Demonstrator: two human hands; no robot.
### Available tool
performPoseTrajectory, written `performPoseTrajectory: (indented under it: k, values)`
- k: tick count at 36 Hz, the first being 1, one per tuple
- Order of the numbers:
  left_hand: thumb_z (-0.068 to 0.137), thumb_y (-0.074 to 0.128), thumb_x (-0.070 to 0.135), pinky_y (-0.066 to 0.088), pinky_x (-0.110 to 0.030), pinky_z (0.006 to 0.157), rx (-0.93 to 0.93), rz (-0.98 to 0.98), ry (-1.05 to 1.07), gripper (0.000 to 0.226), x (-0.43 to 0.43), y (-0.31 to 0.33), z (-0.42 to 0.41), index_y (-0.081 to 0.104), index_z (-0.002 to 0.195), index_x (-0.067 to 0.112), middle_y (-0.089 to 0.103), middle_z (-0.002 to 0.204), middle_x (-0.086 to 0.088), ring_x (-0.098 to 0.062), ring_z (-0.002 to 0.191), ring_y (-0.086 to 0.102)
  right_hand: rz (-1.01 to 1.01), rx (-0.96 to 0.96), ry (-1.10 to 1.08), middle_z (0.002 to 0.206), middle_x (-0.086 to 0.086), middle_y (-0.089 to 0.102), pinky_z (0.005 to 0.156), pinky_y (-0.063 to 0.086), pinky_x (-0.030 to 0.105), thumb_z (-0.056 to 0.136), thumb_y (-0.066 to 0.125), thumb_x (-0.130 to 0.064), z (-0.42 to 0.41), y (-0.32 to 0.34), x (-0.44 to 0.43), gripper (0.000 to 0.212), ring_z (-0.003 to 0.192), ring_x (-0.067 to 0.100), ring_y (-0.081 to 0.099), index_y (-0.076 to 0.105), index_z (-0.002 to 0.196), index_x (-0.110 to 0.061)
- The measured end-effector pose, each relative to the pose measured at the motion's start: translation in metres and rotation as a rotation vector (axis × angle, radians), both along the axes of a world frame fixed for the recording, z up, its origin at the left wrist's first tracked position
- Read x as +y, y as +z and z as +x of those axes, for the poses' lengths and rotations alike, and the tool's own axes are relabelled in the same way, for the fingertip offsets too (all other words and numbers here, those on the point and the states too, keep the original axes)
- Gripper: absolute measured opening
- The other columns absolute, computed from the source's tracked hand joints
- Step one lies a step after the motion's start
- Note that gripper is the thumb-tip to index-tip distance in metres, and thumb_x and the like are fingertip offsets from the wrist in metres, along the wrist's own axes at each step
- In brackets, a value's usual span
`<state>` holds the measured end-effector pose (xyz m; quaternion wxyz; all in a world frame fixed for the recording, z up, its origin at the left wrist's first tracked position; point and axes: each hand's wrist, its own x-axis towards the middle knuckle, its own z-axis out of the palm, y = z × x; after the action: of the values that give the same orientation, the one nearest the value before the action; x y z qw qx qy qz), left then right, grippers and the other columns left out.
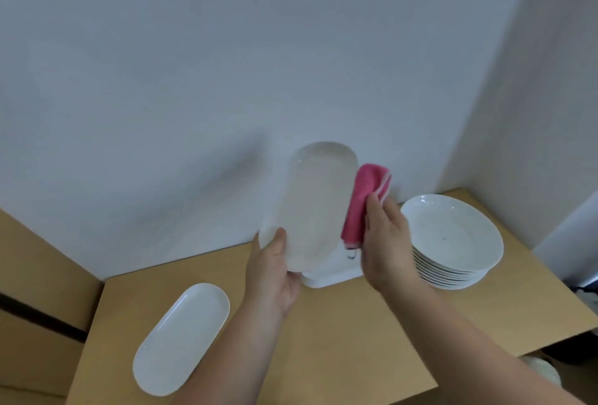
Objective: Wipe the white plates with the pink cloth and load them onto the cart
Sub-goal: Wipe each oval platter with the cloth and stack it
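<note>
My left hand [275,278] grips the lower end of a white oval plate [315,204] and holds it upright above the wooden table [339,333]. My right hand [386,243] holds the folded pink cloth [362,204] against the plate's right edge. A second oval plate [181,338] lies flat on the table at the front left. A stack of several round white plates [453,239] stands at the right. More white dishes [333,272] sit behind my hands, partly hidden.
A pale wall rises right behind the table and turns a corner at the right. A brown cabinet [42,301] with a dark gap stands to the left. Something white [543,369] shows below the table's right edge. No cart is in view.
</note>
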<state>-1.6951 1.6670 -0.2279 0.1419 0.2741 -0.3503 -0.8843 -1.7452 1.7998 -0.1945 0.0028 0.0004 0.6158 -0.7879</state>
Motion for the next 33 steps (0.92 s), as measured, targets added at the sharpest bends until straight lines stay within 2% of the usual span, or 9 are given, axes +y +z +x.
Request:
performPoseTrajectory:
  k: [2,5,9,12,14,17,21,26,33]
  values:
    - [0.099,0.053,0.007,0.06,-0.03,0.065,-0.041,-0.119,-0.041,0.021,0.008,-0.002,0.002,0.064,0.109,0.021,0.077,0.1,0.001,-0.017,0.088,0.074,-0.13,-0.046,0.097,0.078,-0.001,0.068,0.068,0.054,0.03,0.085,0.057,-0.042,0.005,-0.002,-0.012,0.018,0.075,0.014,0.065,0.067,0.081,-0.028]
    - [0.097,0.054,0.01,0.059,-0.037,0.08,-0.127,-0.412,-0.082,0.024,0.007,-0.007,0.007,0.06,0.118,0.02,0.072,0.111,-0.001,-0.019,0.099,0.07,-0.142,-0.023,0.102,0.079,0.008,0.064,0.068,0.051,0.041,0.077,0.062,-0.028,0.009,0.001,-0.02,0.013,0.073,0.023,0.062,0.061,0.081,-0.015]
    - [0.097,0.048,0.038,0.052,-0.031,0.09,-0.233,-0.738,-0.195,0.033,0.001,0.001,0.004,0.057,0.125,0.026,0.064,0.126,0.003,-0.009,0.11,0.063,0.168,0.23,0.046,0.054,-0.014,0.039,0.051,0.035,0.021,0.078,0.053,-0.016,0.019,-0.001,-0.028,0.02,0.05,0.006,0.037,0.047,0.065,-0.03]
    - [0.091,0.038,0.067,0.05,-0.034,0.096,0.006,-0.463,-0.304,0.057,-0.003,0.019,0.002,0.066,0.123,0.029,0.067,0.126,0.0,-0.017,0.12,0.061,0.305,0.443,0.141,0.066,-0.023,0.057,0.055,0.037,0.004,0.083,0.052,-0.014,0.033,0.006,-0.039,0.043,0.06,-0.003,0.055,0.056,0.092,-0.056]
    - [0.088,0.035,0.074,0.05,-0.029,0.092,0.15,-0.255,-0.311,0.064,-0.008,0.03,0.003,0.068,0.122,0.031,0.067,0.128,0.001,-0.013,0.121,0.061,0.394,0.572,0.239,0.099,-0.019,0.065,0.072,0.046,0.012,0.087,0.054,-0.013,0.042,0.006,-0.046,0.046,0.091,-0.001,0.063,0.056,0.123,-0.04]
    - [0.066,0.052,0.081,0.059,-0.027,0.072,0.171,0.007,-0.232,0.074,-0.014,0.038,0.01,0.073,0.106,0.023,0.071,0.112,0.009,-0.008,0.101,0.069,0.502,0.674,0.41,0.148,0.001,0.043,0.107,0.035,0.019,0.09,0.057,-0.003,0.049,-0.004,-0.051,0.059,0.137,0.002,0.036,0.041,0.143,-0.022]
    - [0.073,0.048,0.078,0.058,-0.024,0.077,0.239,0.091,-0.154,0.075,-0.026,0.033,0.022,0.074,0.115,0.021,0.073,0.11,0.002,-0.013,0.103,0.07,0.546,0.808,0.509,0.152,0.001,0.032,0.112,0.025,0.018,0.092,0.056,-0.008,0.052,0.0,-0.054,0.055,0.142,0.006,0.026,0.037,0.143,-0.014]
    - [0.078,0.046,0.071,0.053,-0.034,0.096,0.266,0.032,-0.187,0.07,-0.034,0.032,0.03,0.071,0.121,0.022,0.068,0.124,-0.005,-0.021,0.117,0.064,0.704,0.869,0.637,0.156,0.005,0.028,0.117,0.02,0.045,0.096,0.051,-0.011,0.041,0.015,-0.059,0.05,0.147,0.016,0.015,0.04,0.145,-0.013]
    - [0.085,0.051,0.057,0.045,-0.037,0.103,0.264,-0.007,-0.111,0.06,-0.047,0.038,0.032,0.069,0.124,0.016,0.065,0.13,-0.01,-0.025,0.121,0.061,0.665,0.815,0.648,0.157,-0.002,0.023,0.12,0.015,0.04,0.094,0.051,-0.007,0.042,0.022,-0.074,0.054,0.148,0.016,0.012,0.038,0.145,-0.018]
